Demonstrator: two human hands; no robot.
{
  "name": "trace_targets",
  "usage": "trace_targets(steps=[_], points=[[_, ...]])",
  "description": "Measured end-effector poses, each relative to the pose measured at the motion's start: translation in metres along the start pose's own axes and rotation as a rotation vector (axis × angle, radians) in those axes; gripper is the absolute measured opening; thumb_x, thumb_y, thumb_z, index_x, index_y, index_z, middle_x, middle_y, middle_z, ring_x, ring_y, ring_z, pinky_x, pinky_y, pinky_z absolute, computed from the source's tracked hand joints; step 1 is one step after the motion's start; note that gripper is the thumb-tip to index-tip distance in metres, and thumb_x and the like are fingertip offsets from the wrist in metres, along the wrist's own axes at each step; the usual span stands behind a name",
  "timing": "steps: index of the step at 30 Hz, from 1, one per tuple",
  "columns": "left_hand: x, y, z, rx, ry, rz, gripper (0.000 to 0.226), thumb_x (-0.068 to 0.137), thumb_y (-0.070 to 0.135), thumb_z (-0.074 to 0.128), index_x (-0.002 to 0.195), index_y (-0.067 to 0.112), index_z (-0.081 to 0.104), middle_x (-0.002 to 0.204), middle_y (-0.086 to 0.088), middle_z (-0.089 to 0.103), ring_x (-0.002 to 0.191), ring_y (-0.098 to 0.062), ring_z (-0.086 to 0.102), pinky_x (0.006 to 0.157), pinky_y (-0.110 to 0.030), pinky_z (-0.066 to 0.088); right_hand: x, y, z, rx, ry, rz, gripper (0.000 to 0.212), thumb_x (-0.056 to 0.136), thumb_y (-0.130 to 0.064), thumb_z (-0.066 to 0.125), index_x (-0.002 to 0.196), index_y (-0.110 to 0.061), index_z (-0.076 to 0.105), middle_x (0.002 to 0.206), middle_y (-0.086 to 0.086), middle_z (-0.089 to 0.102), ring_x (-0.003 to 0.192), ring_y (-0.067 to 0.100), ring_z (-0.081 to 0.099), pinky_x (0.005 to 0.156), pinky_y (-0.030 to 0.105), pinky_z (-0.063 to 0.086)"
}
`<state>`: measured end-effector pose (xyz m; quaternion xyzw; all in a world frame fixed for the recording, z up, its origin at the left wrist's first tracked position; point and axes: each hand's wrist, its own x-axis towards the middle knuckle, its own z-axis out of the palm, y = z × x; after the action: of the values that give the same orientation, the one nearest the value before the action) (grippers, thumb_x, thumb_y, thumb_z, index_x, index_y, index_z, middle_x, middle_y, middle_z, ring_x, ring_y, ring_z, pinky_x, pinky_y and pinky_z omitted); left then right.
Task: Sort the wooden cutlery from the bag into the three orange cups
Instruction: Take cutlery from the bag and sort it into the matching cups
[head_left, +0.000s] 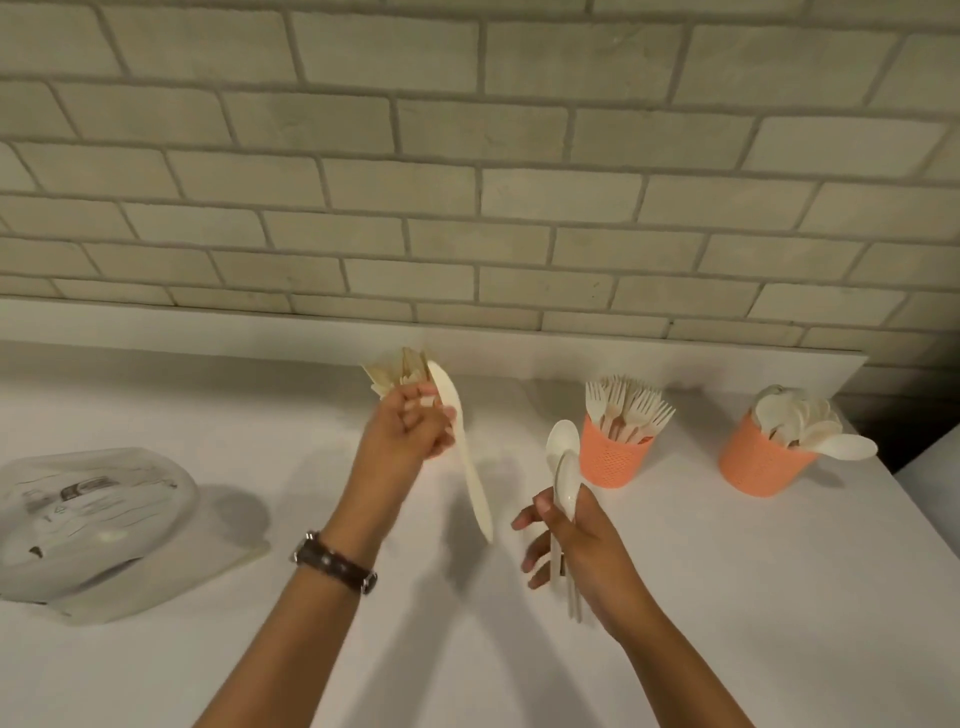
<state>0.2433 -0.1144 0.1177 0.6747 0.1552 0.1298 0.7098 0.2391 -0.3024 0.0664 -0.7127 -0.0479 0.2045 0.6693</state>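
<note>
My left hand (410, 431) is raised over the table and grips one long pale wooden knife (470, 467), blade end up, handle slanting down to the right. Behind that hand several wooden knives (389, 371) stick up; what they stand in is hidden by the hand. My right hand (566, 540) holds two wooden spoons (563, 462) upright, bowls up. Just right of the spoons an orange cup (613, 457) holds several forks. A second orange cup (763, 462) at the far right holds several spoons. The clear plastic bag (88, 519) lies crumpled at the left.
The white table (727, 597) ends at its right edge just past the spoon cup. A pale brick wall (467, 182) with a low white ledge runs along the back. A dark watch sits on my left wrist.
</note>
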Motion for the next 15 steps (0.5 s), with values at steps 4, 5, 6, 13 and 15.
trace_targets(steps=[4,5,6,13,15], points=[[0.05,0.034,-0.012,0.005,0.159,0.204,0.023,0.084,-0.004,0.058,0.095,0.016,0.058,0.069,0.002,0.061,0.049,0.003,0.055,0.055,-0.016,0.046,0.002,0.004,-0.009,-0.067,0.069,0.051,0.013,0.095,-0.022,0.051,0.1,-0.01,0.055,0.072,0.003,0.05,0.043,0.009,0.033,0.041,0.021,0.027],[0.063,0.038,-0.014,0.063,0.201,0.251,0.022,0.084,0.001,0.06,0.099,0.016,0.059,0.071,0.003,0.062,0.052,0.005,0.056,0.058,-0.014,0.046,0.003,0.004,-0.011,-0.064,0.064,0.053,0.012,0.095,-0.023,0.052,0.101,-0.013,0.056,0.071,0.001,0.047,0.043,0.008,0.031,0.04,0.02,0.025],[0.076,0.039,-0.015,0.119,0.244,0.285,0.021,0.084,0.006,0.062,0.102,0.017,0.06,0.073,0.006,0.063,0.054,0.007,0.056,0.06,-0.011,0.045,0.003,0.004,-0.011,-0.057,0.056,0.056,0.012,0.094,-0.024,0.053,0.102,-0.016,0.056,0.071,0.001,0.046,0.043,0.008,0.03,0.04,0.02,0.024],[0.135,0.02,-0.007,0.111,0.405,0.252,0.013,0.084,0.001,0.06,0.096,0.007,0.06,0.074,0.01,0.057,0.067,-0.001,0.058,0.062,-0.006,0.043,0.009,0.005,-0.018,0.146,-0.034,0.093,0.048,0.071,-0.028,0.036,0.112,-0.015,0.056,0.069,0.0,0.05,0.043,0.011,0.029,0.043,0.02,0.021],[0.142,0.008,-0.005,0.146,0.417,0.245,0.013,0.081,-0.007,0.058,0.089,0.004,0.056,0.072,0.009,0.054,0.065,0.004,0.06,0.06,-0.006,0.042,0.01,0.004,-0.019,0.174,-0.03,0.082,0.041,0.076,-0.023,0.039,0.112,-0.012,0.056,0.067,-0.001,0.05,0.044,0.012,0.032,0.044,0.022,0.024]])
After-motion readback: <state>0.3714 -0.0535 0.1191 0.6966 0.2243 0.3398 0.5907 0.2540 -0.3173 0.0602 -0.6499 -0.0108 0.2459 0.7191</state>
